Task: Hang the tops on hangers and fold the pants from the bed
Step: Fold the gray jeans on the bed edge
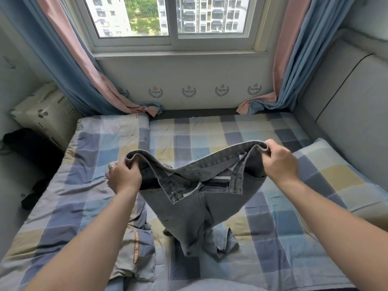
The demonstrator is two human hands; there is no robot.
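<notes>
A pair of grey jeans (201, 204) hangs over the bed, held up by its waistband with the fly open. My left hand (123, 177) grips the left end of the waistband. My right hand (280, 162) grips the right end, so the band is stretched between both. The legs drop down and their crumpled ends rest on the checked bed sheet (273, 238). No tops or hangers are in view.
A folded checked quilt (84, 185) covers the bed's left side and a matching pillow (331, 177) lies at the right. Dark clothing (27, 143) sits at the left beside a patterned cushion (46, 114). Curtains and a window stand behind; a padded headboard (352, 101) runs along the right.
</notes>
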